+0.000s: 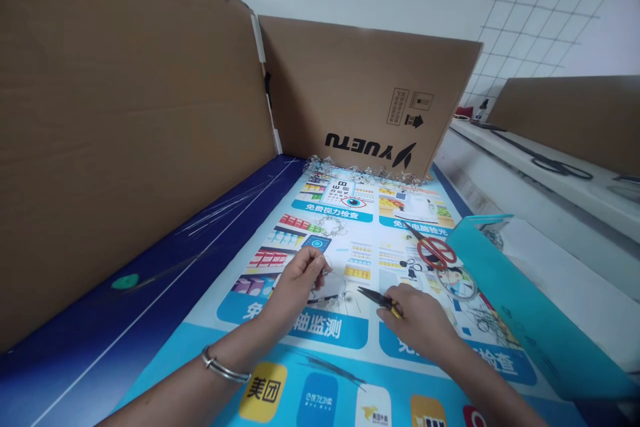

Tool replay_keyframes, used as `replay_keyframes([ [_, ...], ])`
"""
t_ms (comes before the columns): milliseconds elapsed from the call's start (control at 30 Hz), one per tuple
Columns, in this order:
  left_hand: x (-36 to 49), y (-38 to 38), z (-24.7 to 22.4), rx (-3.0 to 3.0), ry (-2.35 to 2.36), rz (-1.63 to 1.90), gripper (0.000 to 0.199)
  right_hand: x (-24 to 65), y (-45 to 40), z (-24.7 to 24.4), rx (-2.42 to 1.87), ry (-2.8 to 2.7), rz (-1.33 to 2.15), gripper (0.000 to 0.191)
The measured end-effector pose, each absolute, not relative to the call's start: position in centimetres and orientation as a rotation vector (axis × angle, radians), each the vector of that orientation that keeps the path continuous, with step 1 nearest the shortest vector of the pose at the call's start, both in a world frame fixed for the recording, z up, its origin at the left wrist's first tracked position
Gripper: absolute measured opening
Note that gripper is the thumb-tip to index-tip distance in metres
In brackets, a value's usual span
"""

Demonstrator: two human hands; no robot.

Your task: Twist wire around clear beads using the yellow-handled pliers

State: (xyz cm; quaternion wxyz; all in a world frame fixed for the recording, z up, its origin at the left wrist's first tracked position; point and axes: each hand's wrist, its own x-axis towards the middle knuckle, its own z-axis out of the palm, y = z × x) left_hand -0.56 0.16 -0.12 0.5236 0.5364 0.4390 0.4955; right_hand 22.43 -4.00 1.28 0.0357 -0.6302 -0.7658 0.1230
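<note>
My left hand point(304, 271) is closed in a pinch over the printed mat. Between its fingertips is a thin wire piece with small shiny bits point(345, 296), which curves to the right and down. Fine wire ends stick out from it; its details are too small to make out. In my right hand point(413, 312) are needle-nose pliers point(375, 296) with dark jaws and yellow handles. Their tips point left at the wire piece, a short gap away from it. My fingers cover most of the handles.
Red-handled scissors point(436, 253) lie beyond my right hand, beside a round clear container point(457, 283) and tangled wire point(485, 321). A teal box point(530, 320) stands at right. Cardboard panels point(360, 93) wall the back and left. Wire pieces point(370, 175) line the back panel's foot.
</note>
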Motion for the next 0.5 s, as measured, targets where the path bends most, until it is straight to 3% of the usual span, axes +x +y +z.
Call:
replay_keyframes([
  [133, -0.8, 0.2, -0.5, 1.232, 1.09, 1.273, 0.019, 22.5, -4.9, 2.2, -2.007, -2.524, 0.168, 0.026],
  [500, -1.3, 0.1, -1.7, 1.192, 1.057, 1.254, 0.021, 20.4, -6.2, 4.1, -2.085, -2.627, 0.075, 0.028],
])
